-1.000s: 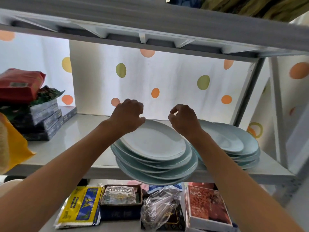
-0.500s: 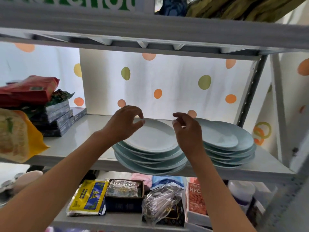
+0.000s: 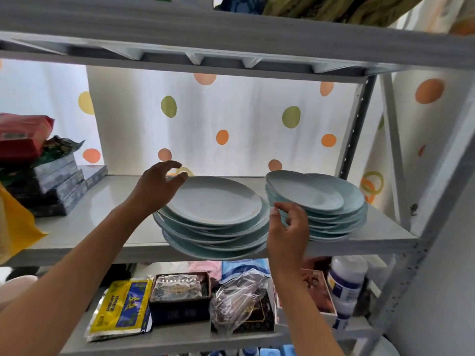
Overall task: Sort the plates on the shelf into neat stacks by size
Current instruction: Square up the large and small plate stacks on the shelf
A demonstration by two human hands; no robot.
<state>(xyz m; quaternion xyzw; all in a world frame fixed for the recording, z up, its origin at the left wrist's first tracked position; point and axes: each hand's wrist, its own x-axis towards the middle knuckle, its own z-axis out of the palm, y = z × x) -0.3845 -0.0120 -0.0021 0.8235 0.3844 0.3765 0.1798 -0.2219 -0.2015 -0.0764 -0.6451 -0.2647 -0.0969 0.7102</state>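
The plates (image 3: 213, 199) look like glazed ceramic, smooth with a soft sheen. The shelf (image 3: 102, 214) has a smooth, faintly glossy grey board on a matt painted metal frame (image 3: 356, 129). Behind hangs a thin cloth curtain (image 3: 244, 119). Below lie a glossy foil packet (image 3: 123, 309) and a crinkled clear plastic bag (image 3: 239, 301).

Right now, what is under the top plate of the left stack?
Under the pale blue top plate lie several more pale blue plates, staggered, their rims overhanging the grey shelf edge. Their centres are covered, so an exact count is unsure.
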